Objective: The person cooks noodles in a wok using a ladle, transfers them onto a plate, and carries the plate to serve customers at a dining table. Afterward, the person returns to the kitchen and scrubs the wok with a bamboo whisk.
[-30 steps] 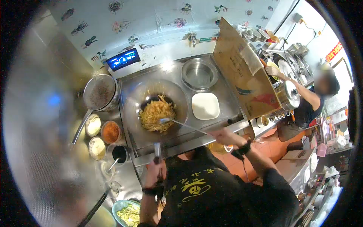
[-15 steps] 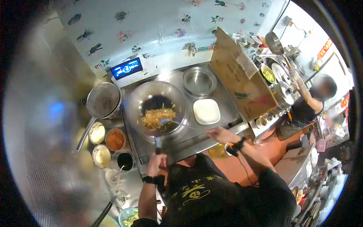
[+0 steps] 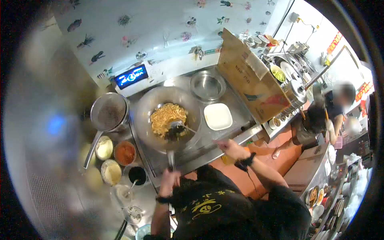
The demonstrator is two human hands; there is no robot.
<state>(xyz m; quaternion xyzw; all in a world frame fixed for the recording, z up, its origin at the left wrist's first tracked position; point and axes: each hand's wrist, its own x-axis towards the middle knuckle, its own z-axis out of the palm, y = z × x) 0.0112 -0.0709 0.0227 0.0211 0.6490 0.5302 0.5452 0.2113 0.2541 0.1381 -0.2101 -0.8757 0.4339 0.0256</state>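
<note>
Left hand [image 3: 169, 181]: curled round wok handle [image 3: 171, 159]
Right hand [image 3: 237, 151]: gripping spatula [image 3: 177, 124], shaft blurred
Blue bowl [image 3: 139, 232]: cut off, frame bottom

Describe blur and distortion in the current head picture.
Head view: dark curved edges frame a bowed, wide-angle scene; head view: the left side is hazy around a blurred blue glow; head view: the round silver metal wok, nearer the centre, looks sharper.

Commercial kitchen, wok [image 3: 143, 120] on a steel cooktop [image 3: 239, 113], open seasoning tubs [image 3: 125, 153], lidded pot [image 3: 297, 89], co-worker [image 3: 317, 117] nearby
</note>
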